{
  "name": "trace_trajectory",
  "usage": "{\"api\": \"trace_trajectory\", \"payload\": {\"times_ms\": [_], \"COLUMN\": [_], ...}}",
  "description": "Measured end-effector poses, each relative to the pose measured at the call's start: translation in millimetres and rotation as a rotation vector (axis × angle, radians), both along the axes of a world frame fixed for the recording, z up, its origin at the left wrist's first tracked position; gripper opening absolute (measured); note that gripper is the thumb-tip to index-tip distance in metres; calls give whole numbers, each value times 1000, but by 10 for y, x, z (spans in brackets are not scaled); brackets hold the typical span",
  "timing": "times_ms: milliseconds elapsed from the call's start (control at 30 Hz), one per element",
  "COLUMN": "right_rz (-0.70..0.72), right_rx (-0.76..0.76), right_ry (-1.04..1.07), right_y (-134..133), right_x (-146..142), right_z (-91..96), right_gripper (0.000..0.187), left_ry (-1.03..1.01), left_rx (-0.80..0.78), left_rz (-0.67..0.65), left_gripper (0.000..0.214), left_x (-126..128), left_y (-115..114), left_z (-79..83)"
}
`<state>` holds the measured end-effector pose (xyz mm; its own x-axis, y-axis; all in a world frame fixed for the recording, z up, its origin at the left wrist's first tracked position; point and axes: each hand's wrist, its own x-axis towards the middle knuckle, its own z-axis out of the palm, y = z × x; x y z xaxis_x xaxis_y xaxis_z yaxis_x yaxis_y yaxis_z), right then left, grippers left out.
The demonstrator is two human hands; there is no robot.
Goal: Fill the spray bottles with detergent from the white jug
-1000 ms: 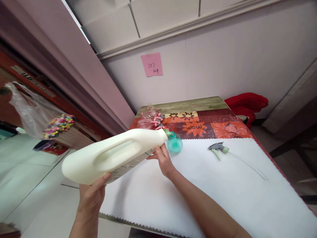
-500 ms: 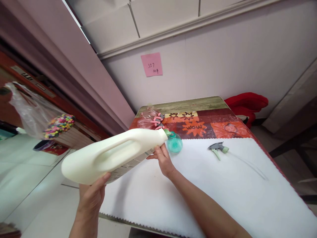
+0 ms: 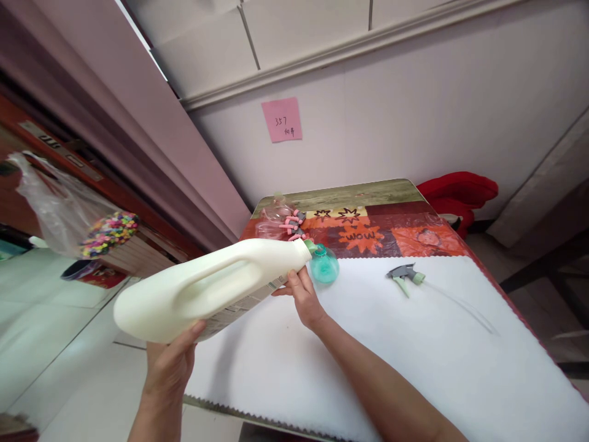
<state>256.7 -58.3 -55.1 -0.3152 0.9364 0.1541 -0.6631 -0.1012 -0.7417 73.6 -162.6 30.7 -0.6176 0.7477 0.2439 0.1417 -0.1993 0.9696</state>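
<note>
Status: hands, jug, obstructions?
Left hand on white jug near base; right hand near its neck. Jug tipped, mouth end at teal bottle. Spray head aside, not blocking.

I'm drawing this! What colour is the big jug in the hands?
The plastic jug is pale cream, best seen in the head view.

Tilted jug (image 3: 209,260) at teal bottle (image 3: 325,270)

Fingers of the bare left hand (image 3: 171,362) vanish beneath the large cream plastic jug (image 3: 211,285), whose small printed label (image 3: 234,310) is unreadable. Just beyond the bare right hand (image 3: 305,299), whether the pale green bit (image 3: 311,247) between the jug and the round translucent teal bottle (image 3: 324,269) is spout or liquid cannot be told. The bottom edge crops both forearms (image 3: 377,374).
</note>
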Motion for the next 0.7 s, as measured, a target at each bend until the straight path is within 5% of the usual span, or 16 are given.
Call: {"api": "trace_trajectory", "payload": {"times_ms": [700], "right_rz": [2], "right_rx": [-5], "right_ry": [0], "right_y": [-4], "right_x": [8], "right_z": [10], "right_gripper": [53], "left_ry": [-17], "left_rx": [7], "left_rz": [-8], "left_gripper": [73], "left_x": [-2], "left_y": [-11], "left_z": [-4]}}
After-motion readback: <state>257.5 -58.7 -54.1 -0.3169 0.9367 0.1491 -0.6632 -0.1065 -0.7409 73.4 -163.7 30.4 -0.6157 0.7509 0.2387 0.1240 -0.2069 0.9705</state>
